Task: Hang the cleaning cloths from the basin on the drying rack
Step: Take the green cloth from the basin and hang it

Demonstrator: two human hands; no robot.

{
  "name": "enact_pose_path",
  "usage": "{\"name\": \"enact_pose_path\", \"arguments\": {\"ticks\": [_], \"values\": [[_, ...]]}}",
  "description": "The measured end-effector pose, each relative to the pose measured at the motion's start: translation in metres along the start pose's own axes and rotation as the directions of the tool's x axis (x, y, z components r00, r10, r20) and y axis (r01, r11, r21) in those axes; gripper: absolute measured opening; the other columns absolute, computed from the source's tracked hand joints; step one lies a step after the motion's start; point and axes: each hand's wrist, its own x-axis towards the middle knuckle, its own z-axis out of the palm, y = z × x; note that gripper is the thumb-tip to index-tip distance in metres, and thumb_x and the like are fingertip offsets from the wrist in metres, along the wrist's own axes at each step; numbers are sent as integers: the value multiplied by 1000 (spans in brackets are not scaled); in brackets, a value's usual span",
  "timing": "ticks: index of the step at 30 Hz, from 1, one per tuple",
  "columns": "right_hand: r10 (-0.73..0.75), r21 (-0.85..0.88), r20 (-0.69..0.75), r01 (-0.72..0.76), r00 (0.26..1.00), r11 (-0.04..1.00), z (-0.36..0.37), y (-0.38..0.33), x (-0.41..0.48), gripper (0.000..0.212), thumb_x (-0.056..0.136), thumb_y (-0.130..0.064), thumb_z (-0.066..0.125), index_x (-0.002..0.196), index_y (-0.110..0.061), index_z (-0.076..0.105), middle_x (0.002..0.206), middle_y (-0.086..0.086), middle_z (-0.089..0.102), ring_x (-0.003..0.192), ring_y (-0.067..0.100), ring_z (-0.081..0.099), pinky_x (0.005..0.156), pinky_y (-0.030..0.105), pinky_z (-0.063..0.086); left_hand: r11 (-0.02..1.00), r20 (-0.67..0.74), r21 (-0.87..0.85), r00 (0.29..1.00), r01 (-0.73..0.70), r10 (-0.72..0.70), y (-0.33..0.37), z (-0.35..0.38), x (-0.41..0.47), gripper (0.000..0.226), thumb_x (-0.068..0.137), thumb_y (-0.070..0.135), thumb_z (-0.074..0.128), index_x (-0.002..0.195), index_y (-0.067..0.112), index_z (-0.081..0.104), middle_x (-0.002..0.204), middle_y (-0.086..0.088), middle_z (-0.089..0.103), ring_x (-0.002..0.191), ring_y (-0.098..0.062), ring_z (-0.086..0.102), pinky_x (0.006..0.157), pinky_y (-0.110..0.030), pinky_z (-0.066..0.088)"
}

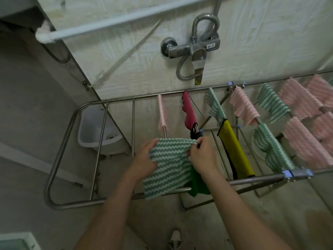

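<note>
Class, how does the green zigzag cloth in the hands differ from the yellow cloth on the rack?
The green zigzag cloth is striped green and white; the yellow cloth is plain, dark-edged. The green zigzag cloth is spread wide, gripped by the left hand and right hand; the yellow cloth hangs folded, untouched. Both are at the drying rack.

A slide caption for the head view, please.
The left hand and right hand hold a green-and-white striped cloth over the metal drying rack.

Smooth polished metal tubing on the rack [59,156], gleaming. The cloth [169,170] is soft, ribbed fabric, matt. Glossy chrome on the tap [189,49]. The bin [90,130], matt plastic. The wall [126,51] looks rough, embossed.
</note>
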Motion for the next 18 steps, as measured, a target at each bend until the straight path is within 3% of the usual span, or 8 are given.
{"name": "enact_pose_path", "arguments": {"ticks": [2, 5, 10, 12, 15, 18], "values": [[-5, -52, 8, 6, 1000, 999, 6, 0, 0, 11, 95, -21, 49, 102, -21, 41, 81, 3, 58, 70, 22, 57, 58, 35, 42, 999, 4, 17, 1000, -30, 30, -9, 1, 10, 72, 81, -3, 59, 146, 14, 30, 147, 0, 26, 131, -11, 31, 111, -25, 28], [-23, -207, 117, 47, 993, 977, 7, -3, -4, 36, 89, -25, 59, 118, -27, 39, 86, 0, 61, 76, 21, 61, 60, 34, 46, 997, 32, 69, 999, -29, 27, -20, 4, 23, 78, 79, -4, 59, 147, 14, 26, 152, -2, 22, 138, -16, 27, 108, -19, 24], [87, -415, 422, 107, 902, 904, 14, -9, -16, 31, 85, -36, 65, 95, -7, 66, 93, 11, 70, 86, 25, 66, 78, 39, 54, 994, 55, 106, 998, -35, 29, -34, 12, 39, 84, 77, -2, 64, 148, 13, 21, 153, -9, 21, 142, -22, 23, 109, -17, 19], [91, -474, 460, 157, 883, 866, 18, -6, -22, 25, 86, -36, 63, 85, -11, 66, 91, 7, 70, 85, 22, 65, 75, 35, 53, 985, 28, 171, 1000, -17, 12, -37, 16, 41, 85, 80, 7, 66, 149, 16, 17, 155, -8, 18, 143, -23, 19, 113, -24, 16], [79, -528, 446, 190, 892, 828, 23, 0, -25, 24, 86, -36, 62, 68, -25, 52, 80, 0, 64, 77, 17, 61, 69, 32, 51, 961, 10, 274, 999, -48, 48, -34, 20, 40, 86, 82, 27, 64, 150, 22, 12, 157, -4, 13, 146, -24, 9, 117, -39, 6], [68, -534, 429, 192, 901, 824, 27, 7, -24, 23, 84, -37, 65, 69, -24, 53, 73, -1, 60, 72, 17, 60, 69, 34, 53, 974, -11, 215, 997, -68, 72, -28, 25, 31, 78, 83, 24, 67, 147, 27, 22, 157, 0, 17, 146, -19, 6, 114, -30, 6]]}}
